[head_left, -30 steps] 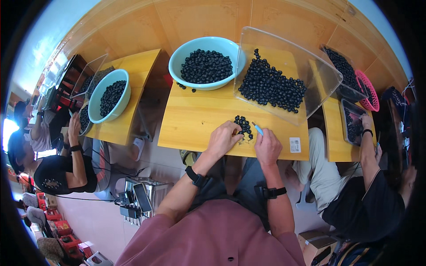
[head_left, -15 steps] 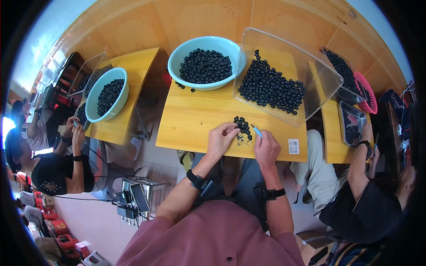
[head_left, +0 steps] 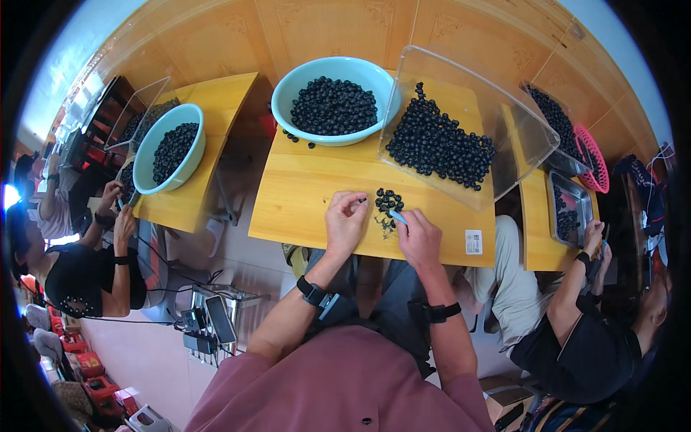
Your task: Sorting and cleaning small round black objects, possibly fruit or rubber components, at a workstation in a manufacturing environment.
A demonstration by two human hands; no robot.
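Note:
Near the front edge of the yellow wooden table (head_left: pixel 309 216), my left hand (head_left: pixel 345 222) pinches a small round black bead (head_left: pixel 362 200) between thumb and fingertips. My right hand (head_left: pixel 422 241) is closed around a slim light-blue tool (head_left: pixel 397 217); its tip points at the beads and its exact kind is unclear. Between the hands lies a small pile of black beads (head_left: pixel 389 200), some showing holes. Dark scraps (head_left: pixel 386 229) are scattered just below this pile. My hands are apart from each other.
Behind my hands stand a light-blue basin (head_left: pixel 338 139) of black beads and a tilted clear tray (head_left: pixel 529 155) with more beads. A white label (head_left: pixel 473 242) is on the table at right. People work at side tables, left (head_left: pixel 86 277) and right (head_left: pixel 568 345).
My left hand has drawn slightly left, away from the pile, with a bead now visible in its fingertips. My right hand and the blue tool have shifted left towards the pile.

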